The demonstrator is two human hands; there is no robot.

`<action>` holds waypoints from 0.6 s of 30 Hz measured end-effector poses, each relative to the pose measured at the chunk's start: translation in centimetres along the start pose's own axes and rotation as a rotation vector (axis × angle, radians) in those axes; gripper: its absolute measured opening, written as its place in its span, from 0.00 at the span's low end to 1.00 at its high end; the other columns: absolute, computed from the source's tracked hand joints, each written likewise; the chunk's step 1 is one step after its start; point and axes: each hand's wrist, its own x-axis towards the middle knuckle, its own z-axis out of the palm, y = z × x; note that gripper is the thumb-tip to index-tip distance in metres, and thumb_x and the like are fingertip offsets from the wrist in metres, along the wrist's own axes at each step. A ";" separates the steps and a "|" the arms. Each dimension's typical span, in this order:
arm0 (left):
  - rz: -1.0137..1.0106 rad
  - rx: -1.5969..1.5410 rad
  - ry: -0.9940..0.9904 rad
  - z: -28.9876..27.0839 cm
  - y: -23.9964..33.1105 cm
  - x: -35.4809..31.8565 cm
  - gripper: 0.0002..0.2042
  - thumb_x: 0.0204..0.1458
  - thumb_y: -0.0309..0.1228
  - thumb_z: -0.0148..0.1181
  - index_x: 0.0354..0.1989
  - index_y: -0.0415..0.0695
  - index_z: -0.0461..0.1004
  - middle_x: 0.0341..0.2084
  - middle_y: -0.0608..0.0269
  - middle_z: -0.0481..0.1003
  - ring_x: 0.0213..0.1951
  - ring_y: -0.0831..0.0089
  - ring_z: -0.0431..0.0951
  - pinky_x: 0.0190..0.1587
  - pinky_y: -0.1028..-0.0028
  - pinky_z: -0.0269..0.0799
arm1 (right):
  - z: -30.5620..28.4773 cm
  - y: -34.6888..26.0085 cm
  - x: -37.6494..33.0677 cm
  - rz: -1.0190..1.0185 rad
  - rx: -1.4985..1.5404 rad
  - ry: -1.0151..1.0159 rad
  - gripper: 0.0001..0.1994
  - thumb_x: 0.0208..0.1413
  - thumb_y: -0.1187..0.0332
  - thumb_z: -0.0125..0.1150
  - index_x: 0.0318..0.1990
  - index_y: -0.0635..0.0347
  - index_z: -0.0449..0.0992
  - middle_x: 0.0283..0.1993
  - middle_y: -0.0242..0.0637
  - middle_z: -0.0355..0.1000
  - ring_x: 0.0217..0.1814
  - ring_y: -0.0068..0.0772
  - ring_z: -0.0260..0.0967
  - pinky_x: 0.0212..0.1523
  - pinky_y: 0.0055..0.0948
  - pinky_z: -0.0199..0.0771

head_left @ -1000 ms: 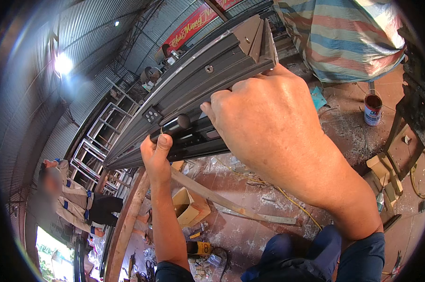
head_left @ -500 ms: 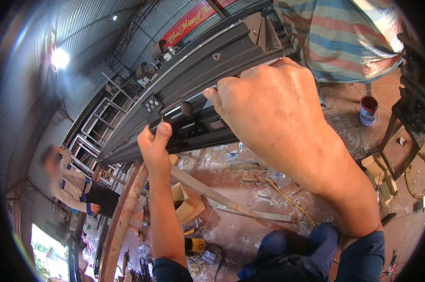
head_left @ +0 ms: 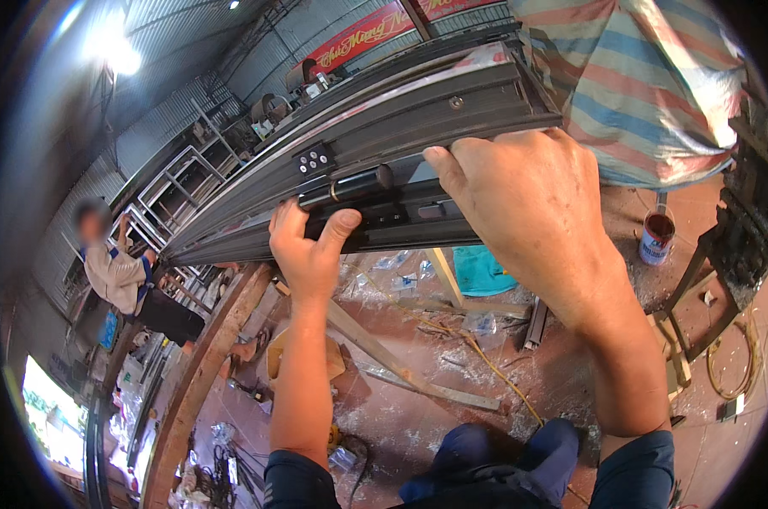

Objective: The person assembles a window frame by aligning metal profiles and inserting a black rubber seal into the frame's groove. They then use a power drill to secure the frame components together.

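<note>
A black hinge with a round barrel (head_left: 360, 183) lies along a long dark metal profile (head_left: 422, 236). At the hinge's left end my left hand (head_left: 310, 248) is closed on the profile, thumb on the near face and fingers curled over the top. My right hand (head_left: 532, 199) grips the same profile farther right, knuckles up; its fingertips are hidden behind the metal. A pale strip shows beside my right thumb. Just beyond runs a wider dark frame (head_left: 384, 127), with a small black plate (head_left: 314, 159) bearing several round screw heads.
Wooden beams (head_left: 201, 373) support the left side. A cardboard box (head_left: 316, 356), a teal cloth (head_left: 483, 271) and a yellow cable (head_left: 503, 377) lie below. A paint can (head_left: 656, 237) stands right, near a striped tarp (head_left: 647, 93). Another person (head_left: 125, 280) is at the far left.
My view has shifted. The hinge barrel now lies more in line with the profile, and my left hand sits closer to its lower plate. Both hands keep their grip.
</note>
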 end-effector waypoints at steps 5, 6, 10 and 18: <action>0.126 0.124 0.401 2.4 1.9 -4.7 0.24 0.51 0.41 0.85 0.48 0.40 0.82 0.48 0.53 0.83 0.50 0.54 0.81 0.61 0.57 0.71 | -0.3 -0.2 0.2 0.009 -0.015 -0.011 0.19 0.68 0.60 0.66 0.25 0.60 0.84 0.23 0.47 0.79 0.27 0.54 0.81 0.34 0.48 0.81; 0.153 0.149 0.412 2.7 2.8 -5.1 0.24 0.50 0.41 0.86 0.48 0.40 0.81 0.47 0.55 0.83 0.50 0.55 0.81 0.59 0.58 0.71 | -0.2 -0.2 0.2 0.017 0.003 -0.007 0.20 0.70 0.58 0.66 0.25 0.60 0.82 0.22 0.48 0.77 0.27 0.57 0.79 0.32 0.50 0.79; 0.037 0.182 0.339 4.9 8.3 -4.2 0.27 0.45 0.38 0.88 0.49 0.42 0.79 0.41 0.59 0.81 0.45 0.58 0.79 0.53 0.59 0.70 | -0.1 -0.1 0.0 0.049 -0.034 -0.040 0.22 0.72 0.57 0.65 0.25 0.61 0.79 0.22 0.50 0.76 0.28 0.60 0.78 0.31 0.53 0.76; -0.013 0.156 0.362 5.5 8.7 -3.4 0.27 0.45 0.33 0.86 0.50 0.39 0.78 0.36 0.59 0.78 0.39 0.64 0.78 0.45 0.64 0.74 | -0.3 -0.5 0.4 0.081 -0.088 -0.089 0.23 0.72 0.53 0.62 0.28 0.60 0.86 0.25 0.50 0.81 0.28 0.55 0.83 0.35 0.50 0.83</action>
